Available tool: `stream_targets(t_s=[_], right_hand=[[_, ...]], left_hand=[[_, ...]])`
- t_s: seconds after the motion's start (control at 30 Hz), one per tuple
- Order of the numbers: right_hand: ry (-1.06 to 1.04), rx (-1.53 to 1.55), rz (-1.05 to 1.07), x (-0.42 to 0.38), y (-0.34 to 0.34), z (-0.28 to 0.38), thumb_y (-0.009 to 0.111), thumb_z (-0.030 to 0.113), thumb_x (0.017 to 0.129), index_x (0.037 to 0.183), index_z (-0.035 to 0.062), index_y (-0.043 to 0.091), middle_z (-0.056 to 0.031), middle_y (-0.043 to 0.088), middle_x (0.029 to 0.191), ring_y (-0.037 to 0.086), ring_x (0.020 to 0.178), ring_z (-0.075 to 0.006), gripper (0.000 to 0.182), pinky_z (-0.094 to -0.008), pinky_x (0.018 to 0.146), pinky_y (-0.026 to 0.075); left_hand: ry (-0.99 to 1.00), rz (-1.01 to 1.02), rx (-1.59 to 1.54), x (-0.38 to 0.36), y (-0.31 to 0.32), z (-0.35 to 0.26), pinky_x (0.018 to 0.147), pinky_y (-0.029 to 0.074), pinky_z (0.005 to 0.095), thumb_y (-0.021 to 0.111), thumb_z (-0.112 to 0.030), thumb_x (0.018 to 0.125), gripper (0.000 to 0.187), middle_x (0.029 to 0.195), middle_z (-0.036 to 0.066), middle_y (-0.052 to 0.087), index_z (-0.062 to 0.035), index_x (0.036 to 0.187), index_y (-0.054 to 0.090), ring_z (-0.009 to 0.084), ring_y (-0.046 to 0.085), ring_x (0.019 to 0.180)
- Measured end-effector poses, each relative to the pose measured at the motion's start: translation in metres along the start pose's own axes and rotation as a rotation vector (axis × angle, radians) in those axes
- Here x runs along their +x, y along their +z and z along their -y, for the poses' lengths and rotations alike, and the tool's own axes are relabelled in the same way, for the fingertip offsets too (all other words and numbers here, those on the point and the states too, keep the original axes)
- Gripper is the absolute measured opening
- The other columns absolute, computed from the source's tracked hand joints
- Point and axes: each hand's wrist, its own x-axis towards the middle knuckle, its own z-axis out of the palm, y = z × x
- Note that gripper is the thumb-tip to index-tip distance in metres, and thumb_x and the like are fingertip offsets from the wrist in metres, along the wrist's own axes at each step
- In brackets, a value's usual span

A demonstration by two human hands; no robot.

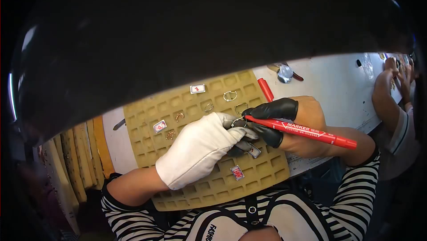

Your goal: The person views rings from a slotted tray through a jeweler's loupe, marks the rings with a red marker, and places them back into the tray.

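My left hand (200, 147), in a white glove with grey fingertips, pinches a thin metal hoop (235, 121) with small beads on it. Black covers sit on the fingers of my right hand (307, 107), which grips an uncapped red marker (320, 135). The marker's tip is right at the hoop. Both hands are over a tan tray (178, 203) of small square pockets. Similar hoops, such as a beaded hoop (230, 96), lie just beyond my fingers. A small label tile (254, 151) shows beside my left fingertips.
The red marker cap (265, 89) lies past the tray's far right edge, near pliers (296, 76) and a round shiny object (284, 74). More label tiles, such as a white tile (197, 89), rest on the tray. Stacked trays (73, 163) stand at left. Another person's arm (386, 92) is at far right.
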Motion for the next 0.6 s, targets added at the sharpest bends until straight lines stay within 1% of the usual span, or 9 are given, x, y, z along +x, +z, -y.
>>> stream_targets(t_s=[0.1,0.2,0.27,0.3,0.4,0.47,0.53,0.57,0.6], right_hand=[[-0.048,-0.001,0.006,0.000,-0.001,-0.002,0.074,0.011,0.066,0.094,0.0055,0.065,-0.0088,0.064,0.073,0.061,0.059,-0.0258,0.030,-0.0330,0.053,0.048],[-0.014,-0.011,0.034,0.000,-0.001,0.000,0.074,0.011,0.066,0.095,0.0055,0.065,-0.0090,0.064,0.074,0.061,0.058,-0.0254,0.031,-0.0329,0.053,0.048],[-0.020,0.001,0.024,0.000,-0.001,-0.001,0.075,0.012,0.066,0.095,0.0053,0.065,-0.0090,0.064,0.074,0.061,0.058,-0.0252,0.031,-0.0328,0.053,0.048],[-0.026,0.012,0.014,0.000,-0.001,-0.001,0.075,0.012,0.066,0.095,0.0051,0.064,-0.0091,0.064,0.073,0.061,0.058,-0.0251,0.032,-0.0327,0.053,0.048],[-0.036,0.009,0.014,0.001,-0.001,0.000,0.075,0.012,0.066,0.095,0.0052,0.064,-0.0090,0.064,0.072,0.061,0.057,-0.0249,0.032,-0.0326,0.053,0.048],[-0.044,-0.008,0.006,0.000,0.000,-0.002,0.075,0.013,0.066,0.094,0.0052,0.065,-0.0087,0.063,0.071,0.060,0.057,-0.0250,0.031,-0.0326,0.052,0.048],[-0.042,-0.013,0.010,0.000,0.000,-0.001,0.075,0.013,0.067,0.093,0.0054,0.065,-0.0087,0.063,0.071,0.060,0.055,-0.0250,0.029,-0.0325,0.051,0.047],[-0.040,-0.014,0.009,0.000,0.000,-0.001,0.075,0.013,0.067,0.093,0.0054,0.065,-0.0087,0.063,0.071,0.060,0.055,-0.0250,0.029,-0.0325,0.051,0.047],[-0.033,-0.017,0.004,-0.001,0.001,-0.002,0.075,0.013,0.067,0.093,0.0055,0.065,-0.0087,0.063,0.071,0.060,0.055,-0.0250,0.029,-0.0326,0.051,0.047]], left_hand=[[0.062,-0.039,0.154,0.002,0.002,0.005,0.071,0.049,0.0324,0.041,-0.026,0.097,0.032,0.088,0.011,0.063,-0.0055,0.100,0.065,0.0252,0.062,0.079],[-0.034,-0.018,0.065,0.003,0.001,-0.001,0.072,0.049,0.0304,0.042,-0.027,0.097,0.033,0.087,0.010,0.066,-0.0056,0.099,0.066,0.0230,0.063,0.078],[-0.173,-0.008,-0.030,0.001,-0.001,-0.014,0.071,0.049,0.0264,0.044,-0.026,0.096,0.031,0.086,0.008,0.069,-0.0047,0.099,0.067,0.0165,0.065,0.078],[-0.246,-0.007,-0.223,0.001,-0.001,-0.024,0.070,0.049,0.0225,0.047,-0.025,0.096,0.030,0.085,0.006,0.071,-0.0030,0.099,0.067,0.0102,0.066,0.078],[-0.280,-0.005,-0.239,0.003,0.000,-0.021,0.068,0.049,0.0208,0.049,-0.024,0.095,0.029,0.086,0.006,0.072,-0.0015,0.099,0.066,0.0076,0.065,0.078],[-0.266,-0.013,-0.235,0.002,-0.001,-0.024,0.067,0.049,0.0207,0.049,-0.024,0.095,0.029,0.085,0.006,0.071,-0.0016,0.099,0.066,0.0080,0.065,0.077],[-0.299,-0.019,-0.071,0.001,-0.003,-0.033,0.069,0.049,0.0222,0.047,-0.025,0.096,0.030,0.086,0.005,0.071,-0.0026,0.099,0.067,0.0102,0.066,0.079],[-0.148,-0.024,-0.042,-0.001,-0.001,-0.010,0.071,0.049,0.0248,0.045,-0.028,0.096,0.032,0.086,0.006,0.070,-0.0041,0.099,0.067,0.0140,0.066,0.080],[-0.148,-0.023,-0.042,0.001,0.001,-0.005,0.071,0.049,0.0248,0.045,-0.028,0.096,0.032,0.086,0.006,0.070,-0.0041,0.099,0.067,0.0140,0.066,0.080]])
